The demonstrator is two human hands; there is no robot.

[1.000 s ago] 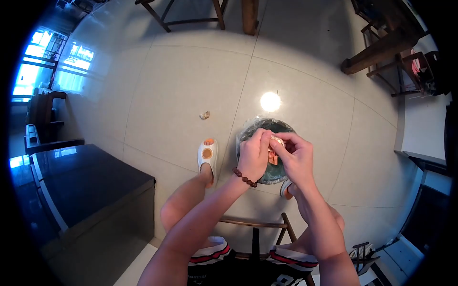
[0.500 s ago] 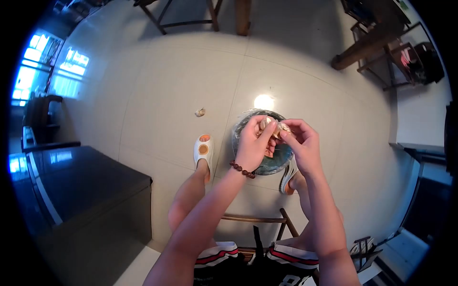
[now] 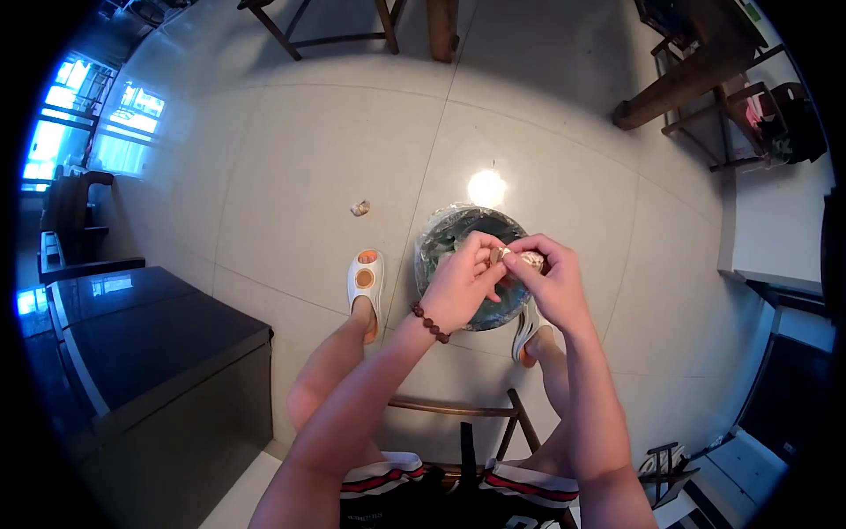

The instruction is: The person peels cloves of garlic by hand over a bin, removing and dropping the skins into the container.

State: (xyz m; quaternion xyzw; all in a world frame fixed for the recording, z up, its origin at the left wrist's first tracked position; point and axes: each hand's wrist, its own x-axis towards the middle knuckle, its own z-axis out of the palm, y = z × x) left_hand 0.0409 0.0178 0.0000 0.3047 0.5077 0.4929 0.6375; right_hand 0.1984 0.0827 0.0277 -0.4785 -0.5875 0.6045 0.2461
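Observation:
Above a round bin [image 3: 423, 238] lined with clear plastic, both of my hands meet with bent fingers. My right hand [image 3: 557, 280] grips what looks like a garlic bulb [image 3: 532, 259], pale and papery, partly covered by the fingers. My left hand [image 3: 463, 280], with a brown beaded bracelet at its wrist, pinches a small pale piece, apparently a garlic clove [image 3: 496, 256], right beside the bulb. Fingers hide whether the two are joined. Another small pale garlic-like piece [image 3: 360, 208] lies on the floor, left of the bin.
My white-and-orange shoes [image 3: 365, 280] stand on either side of the bin. A dark glossy cabinet [image 3: 167, 344] is at the left. Wooden furniture legs [image 3: 442, 31] rise at the top, and a wooden stool or chair [image 3: 736, 110] stands at the upper right.
Both hands have come down slightly over the bin. The left fingers have shifted from a larger pale piece to a small pinch beside the bulb in the right hand. The view has shifted a little.

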